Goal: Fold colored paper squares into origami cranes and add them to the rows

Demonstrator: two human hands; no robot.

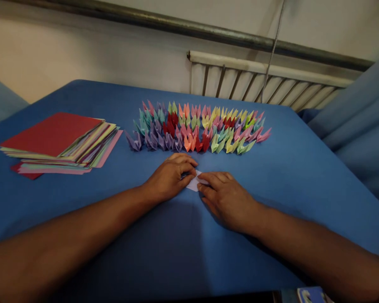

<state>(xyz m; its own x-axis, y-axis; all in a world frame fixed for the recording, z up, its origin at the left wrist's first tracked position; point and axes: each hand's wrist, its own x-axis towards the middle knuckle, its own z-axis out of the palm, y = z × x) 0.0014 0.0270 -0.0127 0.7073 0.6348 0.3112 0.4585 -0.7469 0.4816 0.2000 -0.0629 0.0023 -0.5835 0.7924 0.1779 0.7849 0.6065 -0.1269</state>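
Note:
A small folded piece of pale lilac paper (194,184) lies on the blue table between my two hands. My left hand (173,176) is closed on its left side, with thumb and curled fingers at the paper's edge. From the right, my right hand (222,191) presses thumb and fingertips together on the opposite edge. Both hands rest low over the tabletop, and the fingers hide much of the paper, so its exact folds cannot be made out. Just beyond them stand rows of folded paper cranes (202,143) in purple, red, orange, pink, yellow, green and teal.
On the left sits a thick, uneven stack of coloured paper sheets (53,134), red on top. The blue table (303,176) reaches back towards a wall with a radiator (246,80) and a pipe (177,26). Blue curtain fabric (356,113) hangs at the right.

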